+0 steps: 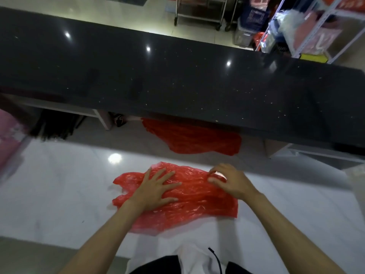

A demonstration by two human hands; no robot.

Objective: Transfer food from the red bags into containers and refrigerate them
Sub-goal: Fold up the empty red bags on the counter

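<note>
A flattened red plastic bag point(197, 202) lies on the white marble counter point(59, 194) in front of me. My left hand point(156, 186) presses flat on the bag's left half with fingers spread. My right hand point(229, 180) rests on its upper right part, fingers bent, fingertips on the plastic near a pale patch. A second red bag point(193, 137) lies flat farther back, partly under the raised black ledge. No food or containers are in view.
A glossy black raised counter ledge point(177, 80) crosses the view behind the white surface. Beyond it stand a metal trolley point(199, 10) and shelving with bags and boxes point(308, 30). Pink material point(9, 143) sits at the left edge.
</note>
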